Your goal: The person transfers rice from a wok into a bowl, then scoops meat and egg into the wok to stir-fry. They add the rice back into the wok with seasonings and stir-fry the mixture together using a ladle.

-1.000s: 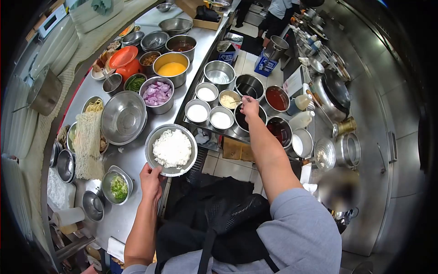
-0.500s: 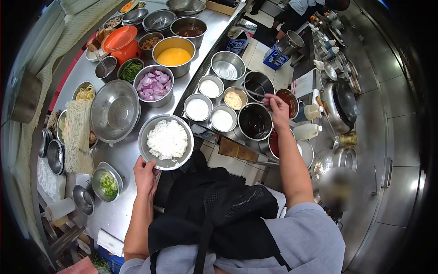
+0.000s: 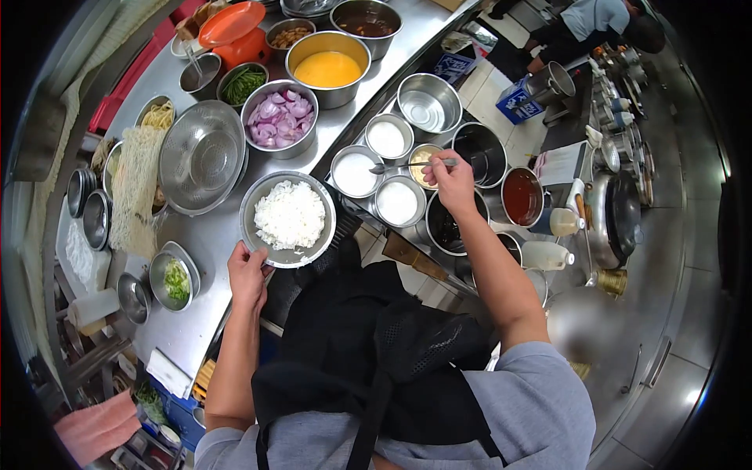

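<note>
My left hand [image 3: 249, 274] grips the lower rim of a metal bowl [image 3: 327, 205] with white rice [image 3: 290, 216] in it, at the counter's edge. In my right hand [image 3: 453, 182] is a spoon [image 3: 399, 165], its handle between closed fingers. The spoon's end hangs at the rim of a tin of white powder [image 3: 355, 172]. Beneath its shaft stands a tin of pale yellow stuff [image 3: 423, 160], partly covered by my hand. Two more tins of white powder [image 3: 388, 139] [image 3: 397, 202] are close by. Below my right wrist sits a pot with dark contents [image 3: 446, 229].
Sliced purple onions [image 3: 280, 118], a pot of yellow liquid [image 3: 327, 70] and a large colander [image 3: 202, 157] stand on the steel counter. A pot of red sauce [image 3: 521, 196] and plastic bottles [image 3: 547, 255] are at right. Another person [image 3: 589, 23] bends over at the far right.
My right hand has swung left with the spoon, from over the dark pots to the tins of white powder. My left hand still holds the rice bowl. The view has shifted.
</note>
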{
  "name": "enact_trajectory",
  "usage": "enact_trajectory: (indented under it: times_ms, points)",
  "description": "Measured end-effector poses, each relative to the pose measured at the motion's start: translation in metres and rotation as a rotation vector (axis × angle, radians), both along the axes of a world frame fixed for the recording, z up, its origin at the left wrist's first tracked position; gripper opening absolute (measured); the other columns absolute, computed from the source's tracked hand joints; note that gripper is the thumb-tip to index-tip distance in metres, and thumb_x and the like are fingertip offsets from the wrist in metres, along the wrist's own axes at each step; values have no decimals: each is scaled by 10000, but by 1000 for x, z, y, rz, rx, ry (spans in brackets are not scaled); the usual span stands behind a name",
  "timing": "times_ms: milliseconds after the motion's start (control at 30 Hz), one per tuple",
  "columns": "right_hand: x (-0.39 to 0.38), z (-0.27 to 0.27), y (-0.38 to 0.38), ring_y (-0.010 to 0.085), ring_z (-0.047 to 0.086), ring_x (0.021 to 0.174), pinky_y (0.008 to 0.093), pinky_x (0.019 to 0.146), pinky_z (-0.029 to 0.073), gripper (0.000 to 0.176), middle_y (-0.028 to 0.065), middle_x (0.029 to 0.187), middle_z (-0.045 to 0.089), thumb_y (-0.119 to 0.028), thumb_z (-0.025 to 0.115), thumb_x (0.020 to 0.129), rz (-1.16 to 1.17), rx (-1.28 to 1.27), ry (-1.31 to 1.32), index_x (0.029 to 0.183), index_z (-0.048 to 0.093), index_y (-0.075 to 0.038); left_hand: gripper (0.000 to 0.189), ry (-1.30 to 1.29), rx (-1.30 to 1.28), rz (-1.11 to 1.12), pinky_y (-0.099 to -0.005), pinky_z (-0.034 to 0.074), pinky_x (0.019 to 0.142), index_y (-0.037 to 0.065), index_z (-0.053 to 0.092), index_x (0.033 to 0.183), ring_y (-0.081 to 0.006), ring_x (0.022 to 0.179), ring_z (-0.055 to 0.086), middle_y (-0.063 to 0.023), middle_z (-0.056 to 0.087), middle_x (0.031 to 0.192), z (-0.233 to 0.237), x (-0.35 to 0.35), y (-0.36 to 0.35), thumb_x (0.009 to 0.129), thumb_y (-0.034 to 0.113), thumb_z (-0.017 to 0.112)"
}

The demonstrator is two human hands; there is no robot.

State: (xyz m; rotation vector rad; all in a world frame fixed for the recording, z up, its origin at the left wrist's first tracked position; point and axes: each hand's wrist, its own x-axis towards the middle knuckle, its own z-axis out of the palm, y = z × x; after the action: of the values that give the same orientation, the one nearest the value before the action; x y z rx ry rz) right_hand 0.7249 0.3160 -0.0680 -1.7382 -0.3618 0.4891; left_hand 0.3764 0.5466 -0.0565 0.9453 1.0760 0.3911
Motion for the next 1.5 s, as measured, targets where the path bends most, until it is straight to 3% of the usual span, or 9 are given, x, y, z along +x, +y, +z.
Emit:
enact_trajectory:
  times_ms: [333,1033,1300,1500]
  points:
    - [4,-35,30,131,657,643,261,589,539,168,125,776,697,-112,555,974,95,-72,-29,1013,607,42,56,8,-7,34,-248,525,656,66,578,945,-93,763,625,-34,663,926,-3,-1,-14,911,22,572]
    - [-2,-69,18,145,639,636,256,596,528,163,133,793,685,-132,572,980,-77,156,241,975,625,22,40,32,13,-5,-272,540,680,74,557,916,-107,762,627,-33,649,894,-12,11,-9,902,46,583]
    - [-4,-41,7,151,646,640,254,591,520,144,134,800,692,-119,561,984,-113,156,251,967,627,9,66,53,33,-9,-259,531,638,81,540,868,-92,724,611,-18,635,851,-15,10,-5,886,47,592]
    - [-21,16,12,158,654,651,264,598,530,138,139,807,691,-111,562,986,-19,226,184,998,625,11,103,14,41,3,-295,570,620,63,521,825,-122,715,617,-26,581,788,-31,24,1,859,24,611]
